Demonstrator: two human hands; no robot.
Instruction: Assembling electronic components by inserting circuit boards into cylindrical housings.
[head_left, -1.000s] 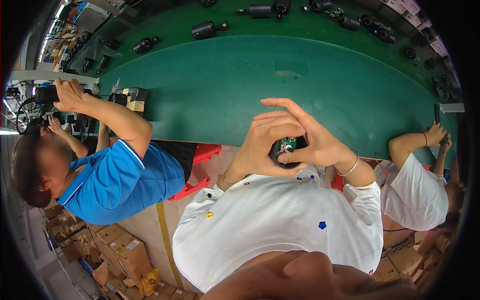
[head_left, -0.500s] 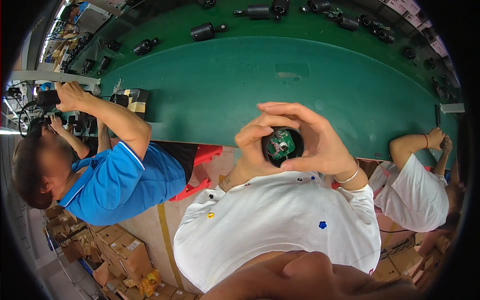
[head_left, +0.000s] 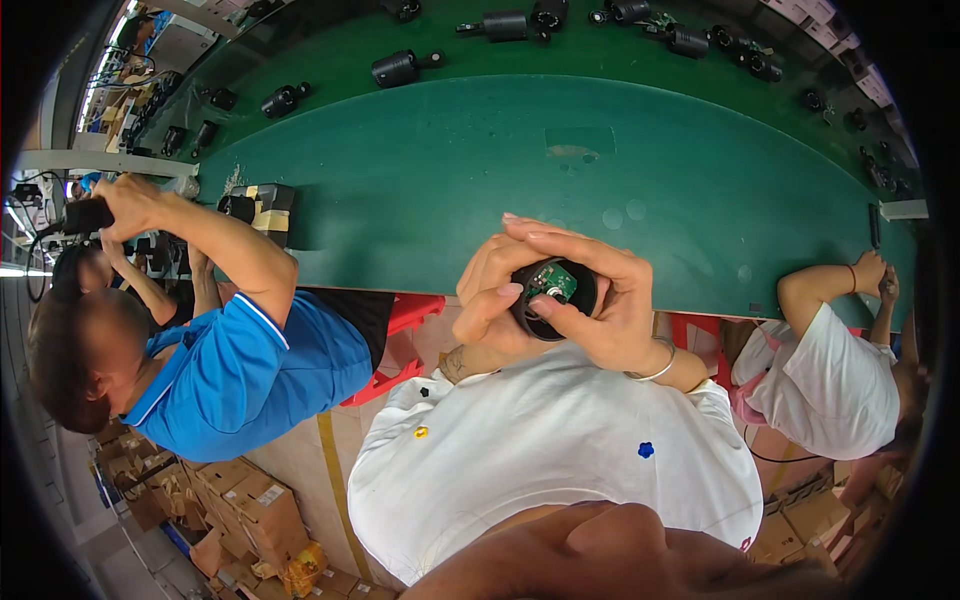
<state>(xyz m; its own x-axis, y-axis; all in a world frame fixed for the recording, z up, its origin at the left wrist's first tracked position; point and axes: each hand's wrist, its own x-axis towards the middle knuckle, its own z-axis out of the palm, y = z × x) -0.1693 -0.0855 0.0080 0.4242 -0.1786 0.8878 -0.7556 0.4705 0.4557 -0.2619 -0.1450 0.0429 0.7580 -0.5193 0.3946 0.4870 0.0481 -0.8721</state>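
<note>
Between my hands, over the near edge of the bench, is a round black housing [head_left: 522,318], its open end facing up. A green circuit board [head_left: 556,279] with a small silvery round part sits inside it. My left hand [head_left: 484,289] is wrapped round the housing's left side. My right hand [head_left: 617,303] curls round the far and right sides, and its thumb reaches over the rim onto the board's near part. The fingers of both hands meet at the far side. The housing's lower part is hidden by my palms.
A green bench [head_left: 420,180] spans the view. Along its far side, several black cylindrical housings [head_left: 395,68] lie on a darker green strip. A black box with tape [head_left: 271,211] stands at the left. A person in blue [head_left: 240,370] sits left, another in white [head_left: 825,385] right.
My hands and the housing have shifted slightly left. My right thumb has moved from the rim inward onto the board. The person on the left has lowered a black object a little.
</note>
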